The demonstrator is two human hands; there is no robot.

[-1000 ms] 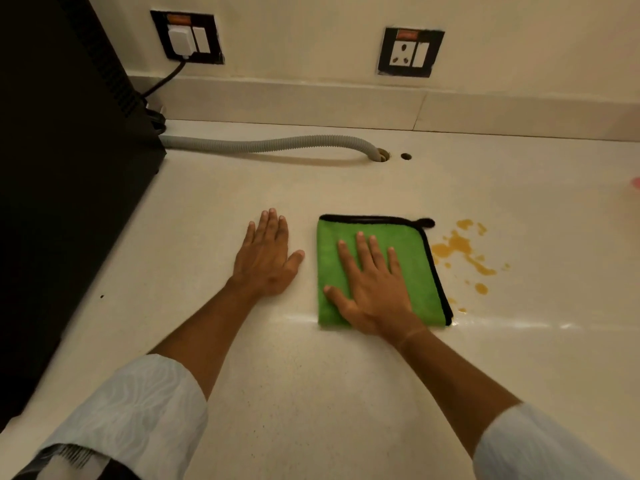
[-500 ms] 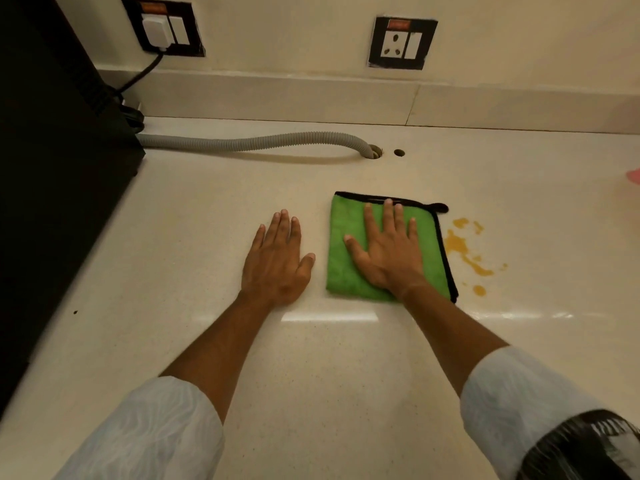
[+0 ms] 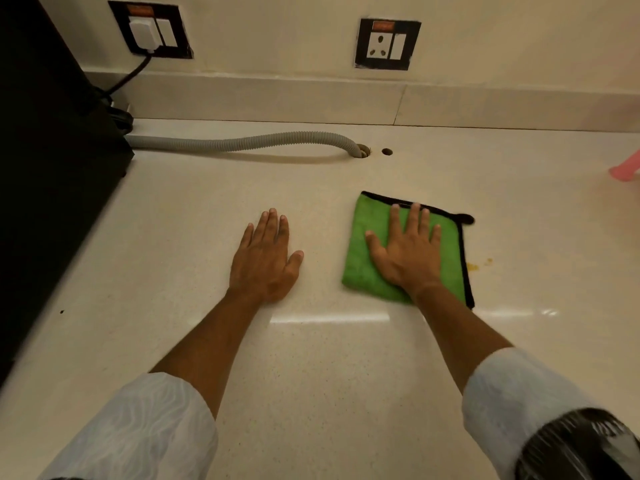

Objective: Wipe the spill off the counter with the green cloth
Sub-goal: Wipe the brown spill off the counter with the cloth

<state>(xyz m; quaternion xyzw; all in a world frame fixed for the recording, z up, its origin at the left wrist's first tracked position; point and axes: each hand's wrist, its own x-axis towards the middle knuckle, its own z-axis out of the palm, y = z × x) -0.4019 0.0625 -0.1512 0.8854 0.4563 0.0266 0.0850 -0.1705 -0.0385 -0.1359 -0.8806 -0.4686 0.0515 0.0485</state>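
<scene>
The green cloth [image 3: 363, 223], folded and edged in black, lies on the pale counter [image 3: 311, 358] right of centre. My right hand [image 3: 405, 254] presses flat on top of it with fingers spread. Only a few small orange drops of the spill [image 3: 473, 267] show just past the cloth's right edge; whatever lies under the cloth is hidden. My left hand [image 3: 265, 261] rests palm down on the bare counter, a short gap left of the cloth, holding nothing.
A grey corrugated hose [image 3: 242, 143] runs along the back into a counter hole. A black appliance [image 3: 52, 150] fills the left side. Two wall sockets [image 3: 387, 44] sit above the backsplash. A pink object [image 3: 625, 171] pokes in at the right edge.
My right hand has slid the cloth away from me and to the right, over the orange spill; most of the spill no longer shows. My left hand stayed flat on the counter.
</scene>
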